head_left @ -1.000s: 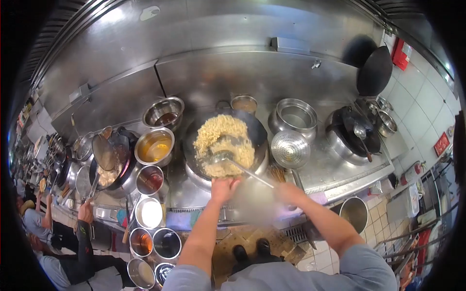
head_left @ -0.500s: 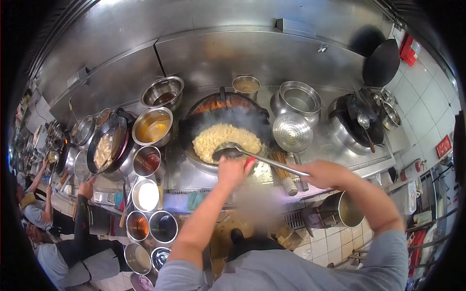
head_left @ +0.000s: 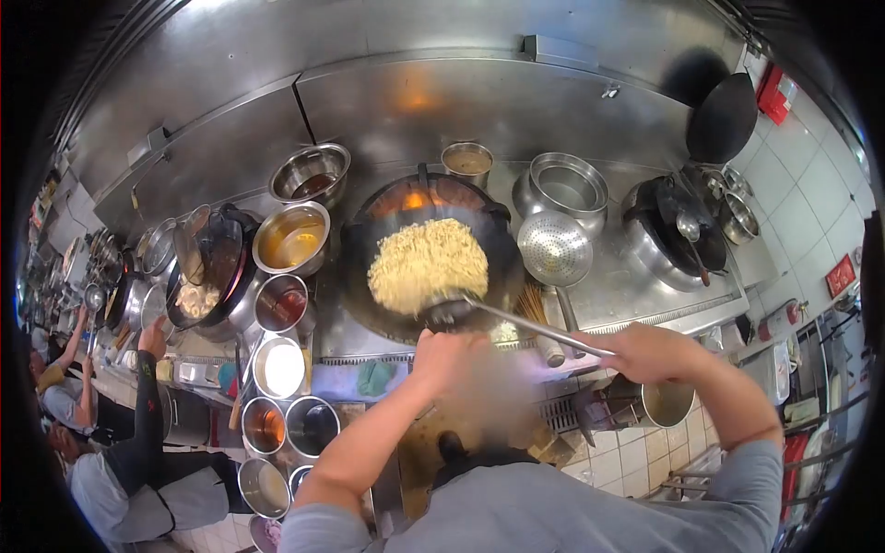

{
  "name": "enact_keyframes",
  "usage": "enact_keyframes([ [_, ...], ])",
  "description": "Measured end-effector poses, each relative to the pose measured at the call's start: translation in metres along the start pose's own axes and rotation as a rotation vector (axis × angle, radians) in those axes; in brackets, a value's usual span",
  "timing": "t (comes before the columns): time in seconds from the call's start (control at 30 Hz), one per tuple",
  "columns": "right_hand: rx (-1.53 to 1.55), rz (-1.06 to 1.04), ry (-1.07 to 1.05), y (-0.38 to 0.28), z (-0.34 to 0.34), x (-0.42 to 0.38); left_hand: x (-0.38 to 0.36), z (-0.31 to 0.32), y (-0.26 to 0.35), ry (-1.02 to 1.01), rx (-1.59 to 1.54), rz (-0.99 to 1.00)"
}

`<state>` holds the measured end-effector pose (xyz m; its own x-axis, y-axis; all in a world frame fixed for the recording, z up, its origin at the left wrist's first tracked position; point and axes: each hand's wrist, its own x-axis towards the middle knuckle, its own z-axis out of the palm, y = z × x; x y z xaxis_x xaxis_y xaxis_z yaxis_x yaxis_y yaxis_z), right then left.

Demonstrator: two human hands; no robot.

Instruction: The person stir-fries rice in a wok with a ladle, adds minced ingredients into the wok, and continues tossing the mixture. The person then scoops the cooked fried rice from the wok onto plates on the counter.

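Note:
My left hand (head_left: 449,358) is closed at the near edge of a big black wok (head_left: 507,267), gripping it; the exact grip is partly blurred. Yellowish fried rice (head_left: 431,263) is bunched in the wok and smeared by motion along its near side. Closed round the end of a long metal handle is my right hand (head_left: 653,352). That handle runs left to a ladle (head_left: 449,311), whose dark bowl lies at the near edge of the rice. An orange flame glow shows behind the wok.
Left of the wok stand bowls of oil (head_left: 291,244) and red sauce (head_left: 283,304). A perforated strainer (head_left: 555,249), a steel pot (head_left: 567,184) and a bamboo brush (head_left: 544,336) are on the right. Co-workers stand at the far left, one beside another wok (head_left: 221,258).
The rice has shifted into a raised clump as the wok moved toward me. Both hands have come down and nearer my body, the ladle with them. Food in the neighbouring wok has moved too.

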<state>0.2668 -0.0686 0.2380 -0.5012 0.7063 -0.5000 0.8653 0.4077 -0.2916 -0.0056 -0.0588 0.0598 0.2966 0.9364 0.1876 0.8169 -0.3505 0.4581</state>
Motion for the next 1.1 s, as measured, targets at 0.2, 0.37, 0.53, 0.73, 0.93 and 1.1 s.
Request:
enact_keyframes([
  [0.2, -0.078, -0.002, 0.044, -0.002, 0.014, 0.072, 0.044, 0.03, -0.04, 0.179, 0.153, 0.067],
  [0.37, -0.144, 0.043, 0.287, -0.005, 0.036, 0.137, -0.004, 0.09, -0.036, 0.316, 0.092, 0.131],
  [0.53, 0.077, 0.015, 0.419, -0.025, 0.003, 0.082, 0.038, 0.045, -0.065, 0.144, 0.125, -0.011],
  [0.73, 0.557, 0.078, 0.192, -0.044, -0.055, -0.018, 0.049, 0.075, -0.082, 0.304, 0.197, -0.14],
  [0.93, 1.661, -0.375, 0.154, -0.025, -0.034, 0.007, 0.058, 0.084, -0.082, 0.185, 0.131, -0.32],
  [1.1, 2.331, -0.417, -0.049, 0.02, 0.076, 0.175, 0.059, 0.085, -0.081, 0.122, 0.114, -0.372],
])
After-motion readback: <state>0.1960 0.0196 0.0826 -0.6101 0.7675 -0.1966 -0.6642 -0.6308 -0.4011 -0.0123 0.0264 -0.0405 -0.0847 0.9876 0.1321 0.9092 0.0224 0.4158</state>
